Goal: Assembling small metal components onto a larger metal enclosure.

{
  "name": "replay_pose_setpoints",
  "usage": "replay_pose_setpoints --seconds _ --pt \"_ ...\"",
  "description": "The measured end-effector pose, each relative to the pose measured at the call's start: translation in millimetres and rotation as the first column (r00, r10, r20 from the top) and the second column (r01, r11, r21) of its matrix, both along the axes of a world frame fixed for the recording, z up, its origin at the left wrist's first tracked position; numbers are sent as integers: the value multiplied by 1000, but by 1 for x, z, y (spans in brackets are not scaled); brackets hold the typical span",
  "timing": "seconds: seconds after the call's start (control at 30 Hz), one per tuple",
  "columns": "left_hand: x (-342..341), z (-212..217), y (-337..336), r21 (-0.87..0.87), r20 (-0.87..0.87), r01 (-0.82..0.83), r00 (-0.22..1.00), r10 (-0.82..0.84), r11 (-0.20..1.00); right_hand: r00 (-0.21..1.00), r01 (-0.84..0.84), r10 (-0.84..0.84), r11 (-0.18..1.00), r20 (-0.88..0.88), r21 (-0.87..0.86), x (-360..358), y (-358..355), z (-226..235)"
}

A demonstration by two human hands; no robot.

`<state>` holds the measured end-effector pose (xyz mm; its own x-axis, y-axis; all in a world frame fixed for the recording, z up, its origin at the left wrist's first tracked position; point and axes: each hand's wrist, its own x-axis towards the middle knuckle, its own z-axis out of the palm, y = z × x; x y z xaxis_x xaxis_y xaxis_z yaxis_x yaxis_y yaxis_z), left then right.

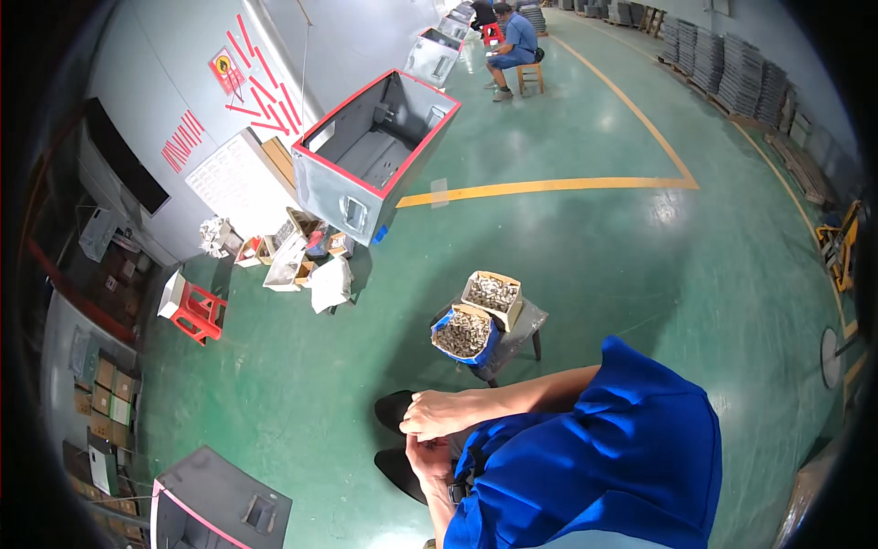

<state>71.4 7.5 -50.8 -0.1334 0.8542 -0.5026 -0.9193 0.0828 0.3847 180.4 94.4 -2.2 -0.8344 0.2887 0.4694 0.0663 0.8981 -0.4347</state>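
My right hand (439, 414) and my left hand (428, 457) meet in front of my body, above my dark shoes. The fingers of both are bent and pressed together at the tips. Anything between them is hidden or too small to make out. A dark band (457, 492) circles my left wrist. Beyond my right forearm is a small grey stool (529, 325) bearing two open boxes. One is a blue-edged box (480, 355), the other a pale cardboard box (508, 316); each is full of small metal pieces.
A large grey metal cabinet (343, 201) with red-edged rim stands beyond the stool; another grey housing (265, 489) is at lower left. A red stool (197, 311) and several small bins (283, 274) sit near the wall. A seated person (519, 46) is far off, near stacked grey panels (739, 73).
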Motion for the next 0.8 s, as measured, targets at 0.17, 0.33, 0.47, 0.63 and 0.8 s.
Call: replay_pose_setpoints --seconds 0.17,0.33,0.47,0.63,0.8 --pt "-5 -5 0 79 45 42 998 -45 996 986 43 -40 999 162 -18 -5 1 -6" --pt "-10 -9 -2 73 85 -8 996 2 997 977 53 -54 999 206 11 -8 5 -2" --pt "-21 -31 -5 196 6 79 997 -82 977 970 11 -13 1000 243 8 -10 8 -3" --pt "-21 -30 2 159 -109 103 990 -87 982 981 6 -8 1000 195 12 -10 11 -9" --pt "-20 -8 2 104 -21 38 999 -36 994 961 -124 141 989 238 -84 -14 13 11"
